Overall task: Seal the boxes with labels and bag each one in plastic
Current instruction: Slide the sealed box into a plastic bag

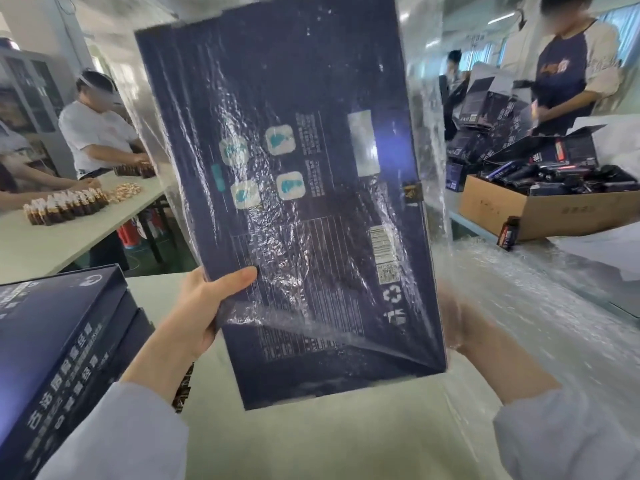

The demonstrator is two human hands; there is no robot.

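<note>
The left hand grips the lower left edge of the dark box, thumb pressed flat on its printed face and fingers curled behind. The right hand sits at the lower right corner behind film. It is too blurred to tell whether it pinches box, plastic or both.

The box is held upright in the air above the table, most of it inside the clear plastic bag. The bag's mouth crosses the lower part, leaving the bottom end bare. A small gold label straddles the right edge, so sealing looks done for this one (only that one label shows). Bagging seems close to finished, with the last stretch left to pull down.

By count there is one box in hand, one bag over it, and at least two more boxes stacked at the left with no plastic visible on them. One open cardboard carton stands at the right.
</note>
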